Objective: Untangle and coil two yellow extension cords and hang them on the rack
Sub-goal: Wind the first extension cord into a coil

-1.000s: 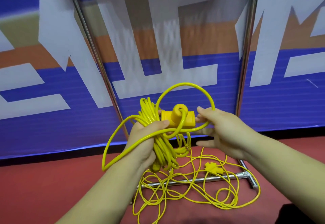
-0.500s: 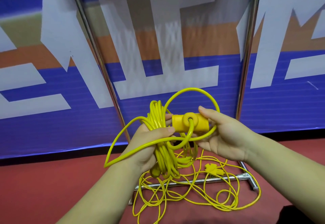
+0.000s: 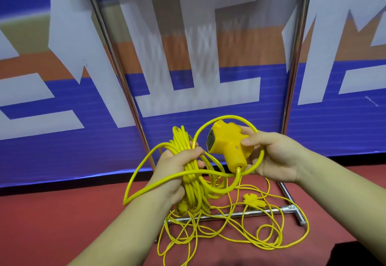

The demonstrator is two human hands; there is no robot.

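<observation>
Head view, looking down at two bare hands held above the rack's (image 3: 261,213) floor bar, in front of a blue, white and orange banner (image 3: 208,98).

The left hand (image 3: 179,167) holds a coil (image 3: 179,138) of yellow cord upright, its fingers (image 3: 196,152) curled tight round the middle of the bundle. Just right of it, the right hand (image 3: 275,157) grips that cord's yellow socket (image 3: 227,142), thumb on top and fingers wrapped behind. The cord leaves the socket's lower end and swings in a wide free loop (image 3: 229,117) around the socket and across the left wrist.

Below the hands, a second, thinner cord (image 3: 240,230) lies tangled on the red floor (image 3: 62,224), draped over the floor bar, its plug (image 3: 253,201) just behind the bar.

The first cord looks nearly coiled; only the last loops remain loose. The next move likely calls for laying that free loop onto the bundle, or tucking the socket through to lock it, with the left grip kept firm. The rack's hanging bar is out of view.
</observation>
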